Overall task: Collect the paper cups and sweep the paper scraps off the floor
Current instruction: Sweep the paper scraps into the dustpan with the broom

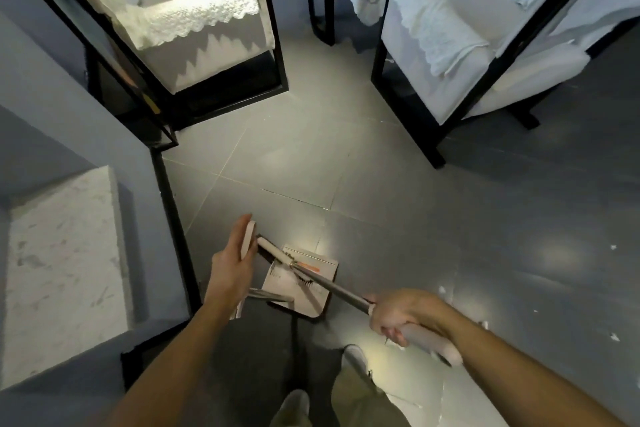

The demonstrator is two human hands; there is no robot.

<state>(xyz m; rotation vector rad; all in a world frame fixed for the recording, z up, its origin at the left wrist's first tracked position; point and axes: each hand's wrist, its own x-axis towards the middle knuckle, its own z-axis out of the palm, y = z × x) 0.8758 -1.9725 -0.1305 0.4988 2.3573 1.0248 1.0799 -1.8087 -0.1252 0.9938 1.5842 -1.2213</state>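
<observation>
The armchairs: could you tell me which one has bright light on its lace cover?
The left armchair, beside the grey wall; the right armchair has its lace cover in shade.

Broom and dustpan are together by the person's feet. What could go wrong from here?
Paper scraps lie on the floor well right of the dustpan, so some may be missed. The broom head sits on the dustpan; dragging it out could flick anything inside back out. The left hand holds the dustpan by its handle alone, so it may tip.
</observation>
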